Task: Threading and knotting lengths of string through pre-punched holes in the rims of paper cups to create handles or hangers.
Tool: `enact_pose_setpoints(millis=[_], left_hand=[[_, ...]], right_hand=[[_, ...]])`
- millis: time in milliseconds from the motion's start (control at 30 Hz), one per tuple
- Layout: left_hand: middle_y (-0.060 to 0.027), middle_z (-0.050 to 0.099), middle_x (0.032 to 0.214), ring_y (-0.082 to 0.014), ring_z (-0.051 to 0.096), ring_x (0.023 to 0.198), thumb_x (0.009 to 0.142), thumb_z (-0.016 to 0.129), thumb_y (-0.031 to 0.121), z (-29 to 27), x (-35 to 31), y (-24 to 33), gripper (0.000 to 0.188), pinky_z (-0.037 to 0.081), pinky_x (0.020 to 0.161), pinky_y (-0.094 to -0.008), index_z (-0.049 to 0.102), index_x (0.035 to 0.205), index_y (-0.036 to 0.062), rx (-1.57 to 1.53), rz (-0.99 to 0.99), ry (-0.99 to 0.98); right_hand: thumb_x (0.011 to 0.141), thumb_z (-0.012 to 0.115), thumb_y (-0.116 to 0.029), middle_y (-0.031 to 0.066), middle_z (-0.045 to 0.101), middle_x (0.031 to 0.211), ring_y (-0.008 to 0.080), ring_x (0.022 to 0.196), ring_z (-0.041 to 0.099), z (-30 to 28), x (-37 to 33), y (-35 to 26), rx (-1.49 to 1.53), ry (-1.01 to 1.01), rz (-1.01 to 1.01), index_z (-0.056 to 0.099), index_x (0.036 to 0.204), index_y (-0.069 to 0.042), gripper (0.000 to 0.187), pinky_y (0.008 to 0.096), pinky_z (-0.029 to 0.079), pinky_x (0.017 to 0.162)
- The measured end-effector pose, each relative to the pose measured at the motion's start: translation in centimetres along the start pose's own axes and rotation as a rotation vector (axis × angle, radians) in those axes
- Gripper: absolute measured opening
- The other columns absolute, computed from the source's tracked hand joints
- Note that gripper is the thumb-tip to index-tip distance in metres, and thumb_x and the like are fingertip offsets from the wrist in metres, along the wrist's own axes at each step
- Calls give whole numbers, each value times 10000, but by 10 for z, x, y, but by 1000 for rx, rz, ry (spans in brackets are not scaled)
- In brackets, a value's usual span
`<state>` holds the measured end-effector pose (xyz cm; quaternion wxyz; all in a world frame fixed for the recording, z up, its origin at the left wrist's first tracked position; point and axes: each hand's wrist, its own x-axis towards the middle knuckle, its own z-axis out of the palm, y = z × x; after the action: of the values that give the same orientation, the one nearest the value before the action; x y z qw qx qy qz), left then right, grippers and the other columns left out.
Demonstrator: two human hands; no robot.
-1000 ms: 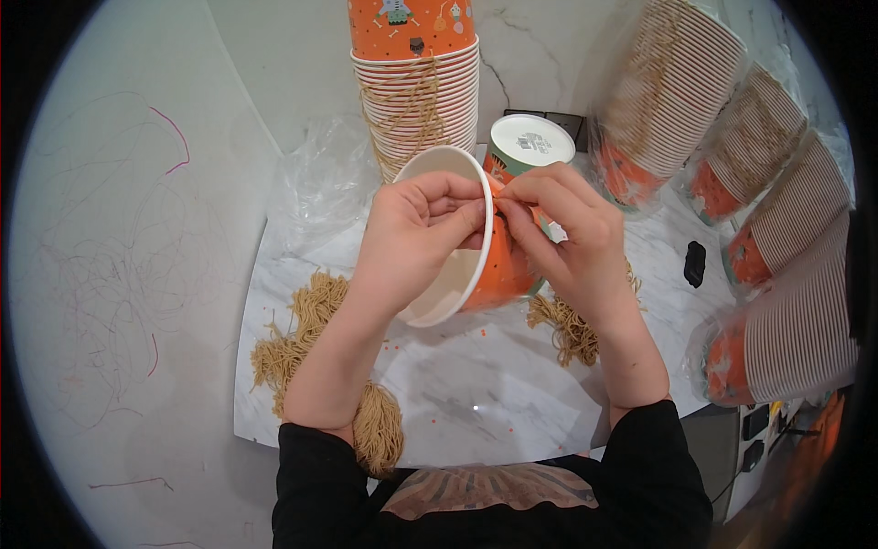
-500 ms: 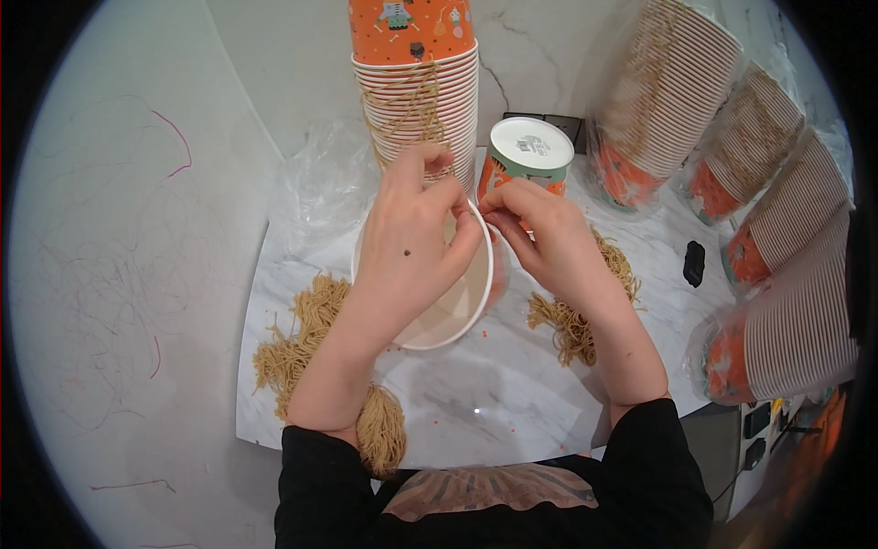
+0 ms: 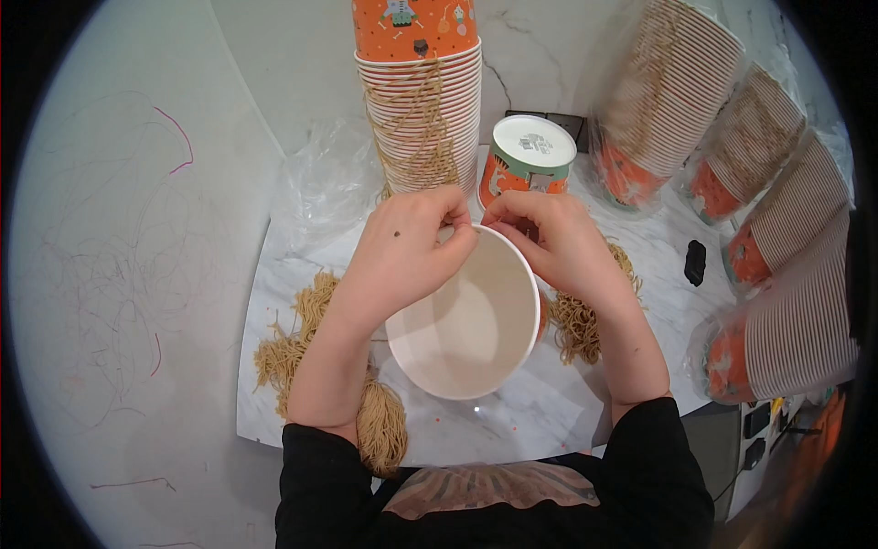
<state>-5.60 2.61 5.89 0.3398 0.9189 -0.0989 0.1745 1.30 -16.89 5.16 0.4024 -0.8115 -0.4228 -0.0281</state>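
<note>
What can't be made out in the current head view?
Head view:
Whatever the left hand and right hand may pinch at the rim of the cup: hidden by their fingers.
Tall cup stack: top cut off by the upper edge.
Right-side tan strands: partly behind the right forearm.

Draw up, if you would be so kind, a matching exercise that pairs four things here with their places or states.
Things
1. Open paper bucket
2. Small black object
3. Clear plastic bag
4. Orange-and-green paper bucket

Places or states
A. Crumpled, left of the tall stack of buckets
B. Base up, beyond the right hand
C. Mouth facing up, its far rim by the fingertips of the left hand
D. Lying to the right of the right forearm

Pairs: 1-C, 2-D, 3-A, 4-B
</note>
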Motion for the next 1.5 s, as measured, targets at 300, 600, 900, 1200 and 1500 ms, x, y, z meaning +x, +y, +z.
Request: enact_pose_setpoints(millis=[300, 600, 900, 1200, 1500], left_hand=[[-93, 644, 689, -158, 622, 645, 849, 623, 128, 0, -2, 1, 148, 487, 587, -304, 612, 836, -19, -79, -80, -58], [-31, 595, 642, -66, 513, 589, 880, 625, 98, 2, -4, 1, 122, 402, 530, -260, 593, 846, -15, -186, -79, -125], [-79, 651, 1035, -144, 634, 973, 891, 611, 73, 9, -1, -5, 249, 524, 766, -295, 556, 1132, 39, -312, 34, -176], [-77, 582, 1215, -144, 586, 1103, 896, 674, 48, 16, 9, -10, 624, 476, 960, -296, 391, 1453, 42, -839, 65, -556], [16, 614, 762, -87, 579, 734, 914, 610, 104, -16, 8, -19, 355, 462, 775, -278, 571, 1263, 48, -532, 107, -679]], right_hand=[[947, 686, -124, 37, 715, 968, 77, 861, 672, 1, 5, 11, 776, -164, 243, 683, 1064, 30, 194, 222, 536, 771], [798, 808, -91, 31, 705, 792, 63, 713, 624, -6, -2, 7, 547, -244, 288, 721, 882, 29, 171, 230, 499, 643], [782, 780, -32, 4, 711, 777, 58, 741, 651, -18, -4, 3, 455, -291, 158, 737, 826, -2, 68, 227, 509, 701], [777, 785, -26, 31, 731, 788, 87, 753, 670, -35, -9, -1, 414, -341, 73, 763, 863, -1, 92, 244, 512, 730], [777, 783, -7, 61, 733, 808, 99, 778, 670, -43, -10, -3, 479, -339, 88, 759, 873, 13, 101, 241, 505, 729]])
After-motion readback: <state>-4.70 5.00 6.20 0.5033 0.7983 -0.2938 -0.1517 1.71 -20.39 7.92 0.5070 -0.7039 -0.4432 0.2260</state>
